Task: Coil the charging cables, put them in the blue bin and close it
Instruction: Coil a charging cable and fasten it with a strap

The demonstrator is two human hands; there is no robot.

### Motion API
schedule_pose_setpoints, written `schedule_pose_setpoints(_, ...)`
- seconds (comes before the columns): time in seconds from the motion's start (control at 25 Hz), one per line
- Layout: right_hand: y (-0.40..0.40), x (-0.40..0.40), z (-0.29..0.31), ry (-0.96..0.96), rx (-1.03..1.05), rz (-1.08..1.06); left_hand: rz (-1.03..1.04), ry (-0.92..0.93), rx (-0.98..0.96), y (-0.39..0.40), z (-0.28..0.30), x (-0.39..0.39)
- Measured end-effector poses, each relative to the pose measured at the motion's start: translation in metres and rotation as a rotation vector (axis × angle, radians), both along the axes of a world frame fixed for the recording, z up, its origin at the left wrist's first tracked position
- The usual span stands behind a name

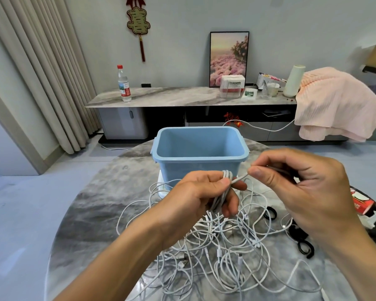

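Winding one cable beside the open bin

The left hand [201, 192] is gripping the coil [223, 187] while the right hand [300, 183] is pinching its loose end taut for wrapping; the blue bin [199, 148] is sitting lidless just behind, ready.

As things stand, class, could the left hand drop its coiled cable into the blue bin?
Probably yes: the left hand grips the coiled cable just before the blue bin, which stands open and unblocked, though the right hand pinches its free end.

place: home living room | cues: curtains [52, 83]; TV cabinet [161, 98]; framed picture [228, 58]; wall ornament [138, 22]
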State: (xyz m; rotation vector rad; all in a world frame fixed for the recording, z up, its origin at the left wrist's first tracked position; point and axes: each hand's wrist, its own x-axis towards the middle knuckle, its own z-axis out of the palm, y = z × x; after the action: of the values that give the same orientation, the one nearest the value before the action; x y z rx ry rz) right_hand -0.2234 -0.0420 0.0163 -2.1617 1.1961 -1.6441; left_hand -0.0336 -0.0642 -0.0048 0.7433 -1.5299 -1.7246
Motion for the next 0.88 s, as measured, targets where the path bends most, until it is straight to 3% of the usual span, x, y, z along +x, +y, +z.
schedule_pose_setpoints(0.24, 0.0, -0.002, 0.001, -0.001, 0.019, 0.025, -0.023, 0.023, -0.05, 0.001, -0.001, 0.001)
schedule_pose_setpoints(0.36, -0.008, -0.005, -0.006, -0.113, 0.139, 0.108, -0.092, -0.011, -0.135, 0.005, -0.002, -0.002)
schedule_pose_setpoints(0.48, -0.016, -0.005, -0.012, -0.259, 0.279, 0.231, -0.156, 0.016, -0.085, 0.007, 0.0, 0.0)
schedule_pose_setpoints(0.56, -0.02, 0.001, -0.02, -0.35, 0.374, 0.268, -0.19, 0.133, -0.001, 0.008, 0.003, -0.001)
schedule_pose_setpoints(0.64, -0.02, 0.016, -0.036, -0.303, 0.439, 0.23, -0.184, 0.381, 0.107, 0.01, 0.008, -0.002)
schedule_pose_setpoints(0.76, -0.011, 0.05, -0.065, -0.153, 0.532, 0.145, 0.069, 0.659, 0.236, 0.001, 0.009, 0.001)
schedule_pose_setpoints(0.84, -0.001, 0.071, -0.068, -0.126, 0.663, 0.113, 0.27, 0.668, 0.23, -0.013, 0.002, 0.011)
schedule_pose_setpoints(0.88, 0.005, 0.079, -0.065, -0.135, 0.805, 0.16, 0.35, 0.578, 0.148, -0.02, -0.004, 0.018)
